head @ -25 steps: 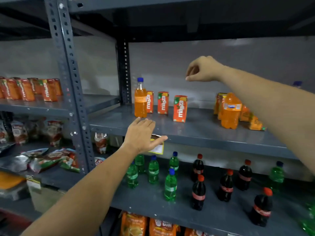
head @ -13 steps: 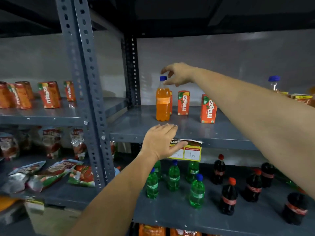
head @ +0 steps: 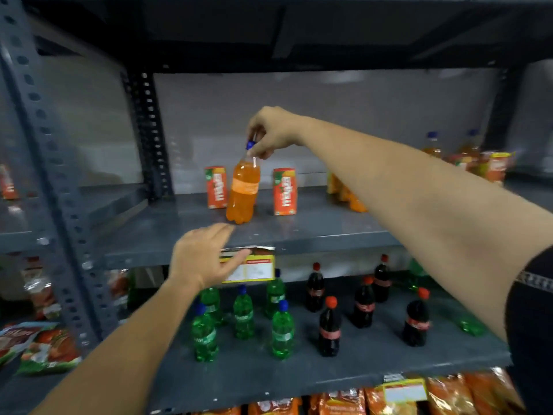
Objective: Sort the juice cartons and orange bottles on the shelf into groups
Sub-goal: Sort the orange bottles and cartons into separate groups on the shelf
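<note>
An orange bottle (head: 243,191) with a blue cap stands slightly tilted on the grey shelf (head: 314,232). My right hand (head: 270,131) pinches its neck and cap from above. Two red-orange juice cartons flank it: one carton (head: 216,187) just behind on the left, another carton (head: 285,191) on the right. More orange bottles (head: 347,196) lie partly hidden behind my right forearm, and others stand with cartons at the far right (head: 496,164). My left hand (head: 205,256) hovers with spread fingers at the shelf's front edge, holding nothing.
A yellow price label (head: 254,266) hangs on the shelf edge. Green bottles (head: 244,314) and dark cola bottles (head: 363,307) stand on the shelf below. A perforated steel upright (head: 51,163) rises on the left. Snack packets (head: 45,348) lie at lower left.
My right hand dropped from beside the cap and closed on the bottle's neck, and the bottle now leans. The view shifted left-to-right; my left hand stayed at the shelf edge.
</note>
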{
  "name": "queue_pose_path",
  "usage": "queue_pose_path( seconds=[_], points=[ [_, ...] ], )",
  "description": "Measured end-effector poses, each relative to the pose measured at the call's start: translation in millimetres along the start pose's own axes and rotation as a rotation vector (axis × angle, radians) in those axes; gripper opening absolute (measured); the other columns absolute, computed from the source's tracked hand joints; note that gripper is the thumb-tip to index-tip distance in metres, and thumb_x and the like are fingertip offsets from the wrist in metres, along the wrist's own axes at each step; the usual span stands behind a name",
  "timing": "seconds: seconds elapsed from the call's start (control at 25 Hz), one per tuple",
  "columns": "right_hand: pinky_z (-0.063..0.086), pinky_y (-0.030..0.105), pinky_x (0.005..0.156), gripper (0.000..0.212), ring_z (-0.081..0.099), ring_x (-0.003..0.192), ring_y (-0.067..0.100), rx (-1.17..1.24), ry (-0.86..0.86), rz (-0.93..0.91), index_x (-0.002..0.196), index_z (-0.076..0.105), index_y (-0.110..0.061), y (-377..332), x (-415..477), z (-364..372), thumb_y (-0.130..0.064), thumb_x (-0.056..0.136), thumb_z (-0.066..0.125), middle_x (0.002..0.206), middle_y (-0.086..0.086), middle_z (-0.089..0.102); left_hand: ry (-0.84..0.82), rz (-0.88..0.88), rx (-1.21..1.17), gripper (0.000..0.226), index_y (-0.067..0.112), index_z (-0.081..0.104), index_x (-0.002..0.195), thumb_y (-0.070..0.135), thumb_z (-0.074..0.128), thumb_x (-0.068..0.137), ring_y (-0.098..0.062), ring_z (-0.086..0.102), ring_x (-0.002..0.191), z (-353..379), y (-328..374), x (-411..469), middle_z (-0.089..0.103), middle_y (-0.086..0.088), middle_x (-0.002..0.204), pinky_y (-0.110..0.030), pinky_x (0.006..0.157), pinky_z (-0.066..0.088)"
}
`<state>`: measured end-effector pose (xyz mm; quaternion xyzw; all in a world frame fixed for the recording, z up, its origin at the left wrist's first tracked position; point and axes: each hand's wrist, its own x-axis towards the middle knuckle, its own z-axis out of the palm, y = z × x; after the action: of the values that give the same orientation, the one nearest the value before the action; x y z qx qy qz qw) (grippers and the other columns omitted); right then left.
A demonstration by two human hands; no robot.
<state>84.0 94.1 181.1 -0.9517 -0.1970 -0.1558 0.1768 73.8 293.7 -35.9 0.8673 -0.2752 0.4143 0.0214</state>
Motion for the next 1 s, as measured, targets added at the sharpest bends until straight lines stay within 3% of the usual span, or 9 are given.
queue_pose_path(
  seconds=[0.2,0.44,0.64,0.76,1.0],
  points=[
    [0.055,0.02,0.061,0.024,0.073,0.07,0.015,-0.015,-0.061,0.038,0.1,0.068,-0.005,63.9,-79.6,-65.2,-0.013,0.079,0.074,0.083,0.006,0.072,-0.021,-0.051,0.068,0.082,0.008,0.067,0.102,0.075,0.026,0.078,-0.031,0.068,0.086,-4.5,47.2,15.9,0.071,-0.008,0.1,-0.041,0.067,0.051],
    [0.057,0.022,0.067,0.027,0.073,0.076,0.019,-0.121,-0.092,0.091,0.1,0.069,-0.005,178.6,-163.5,-148.4,-0.015,0.077,0.076,0.088,0.009,0.074,0.045,0.013,0.025,0.082,0.005,0.067,0.101,0.07,0.02,0.086,-0.029,0.067,0.09,14.4,187.4,58.4,0.071,-0.012,0.1,-0.042,0.081,0.049],
    [0.056,0.023,0.066,0.029,0.072,0.073,0.014,-0.185,-0.061,0.192,0.103,0.069,-0.006,270.0,-210.8,-204.1,-0.015,0.076,0.076,0.088,0.006,0.073,-0.017,0.036,-0.022,0.079,0.011,0.067,0.109,0.071,0.022,0.084,-0.024,0.066,0.102,35.5,301.1,115.9,0.071,-0.006,0.108,-0.041,0.089,0.048],
    [0.051,0.02,0.063,0.026,0.07,0.07,0.01,-0.285,-0.075,0.245,0.1,0.069,-0.008,313.9,-226.6,-225.3,-0.017,0.076,0.076,0.084,0.002,0.072,-0.022,0.05,-0.061,0.072,0.013,0.066,0.11,0.069,0.03,0.082,-0.023,0.065,0.103,36.3,354.7,150.4,0.071,-0.004,0.108,-0.037,0.086,0.048],
    [0.055,0.021,0.062,0.023,0.067,0.067,0.012,-0.315,-0.011,0.359,0.098,0.067,-0.006,372.6,-239.7,-240.6,-0.01,0.078,0.075,0.086,0.008,0.069,-0.079,0.037,-0.055,0.083,0.014,0.06,0.111,0.075,0.014,0.078,-0.02,0.059,0.098,37.7,416.0,195.7,0.065,-0.001,0.107,-0.034,0.081,0.043]
  ],
)
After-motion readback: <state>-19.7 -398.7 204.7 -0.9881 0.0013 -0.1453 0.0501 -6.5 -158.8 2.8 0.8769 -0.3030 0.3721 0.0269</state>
